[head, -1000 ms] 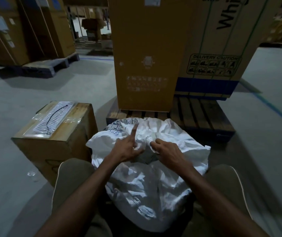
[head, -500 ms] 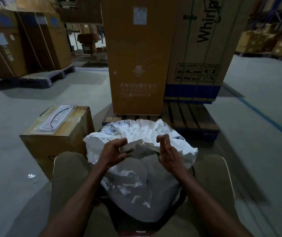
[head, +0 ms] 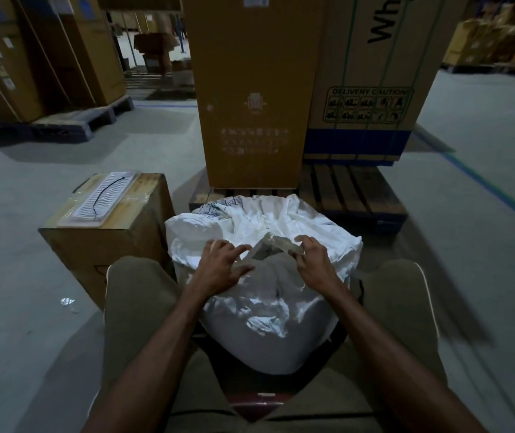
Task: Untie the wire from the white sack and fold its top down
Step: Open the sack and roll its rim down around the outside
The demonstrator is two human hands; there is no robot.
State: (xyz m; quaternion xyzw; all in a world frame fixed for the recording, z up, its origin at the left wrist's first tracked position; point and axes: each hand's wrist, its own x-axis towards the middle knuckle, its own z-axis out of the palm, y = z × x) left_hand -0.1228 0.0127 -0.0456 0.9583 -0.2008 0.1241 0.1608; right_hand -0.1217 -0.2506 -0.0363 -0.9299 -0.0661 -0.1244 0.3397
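Observation:
A white woven sack (head: 265,320) stands between my knees, its top crumpled and spread wide, with blue print on the far left flap. My left hand (head: 221,268) lies on the near left rim with fingers spread and pressing on the fabric. My right hand (head: 314,260) is on the near right rim, its fingers curled round a fold of the sack's edge. Between the hands a grey inner fold (head: 268,250) sticks up. No wire shows on the sack.
A cardboard box (head: 106,232) with a white ridged sheet and a black wire on top stands left of the sack. Behind the sack a wooden pallet (head: 356,195) carries tall cartons (head: 253,89). More cartons on pallets line the far left and right.
Both hands have moved apart and down onto the sack's near rim, spreading the top wider. The left hand went from gripping the fabric to lying flat with fingers spread.

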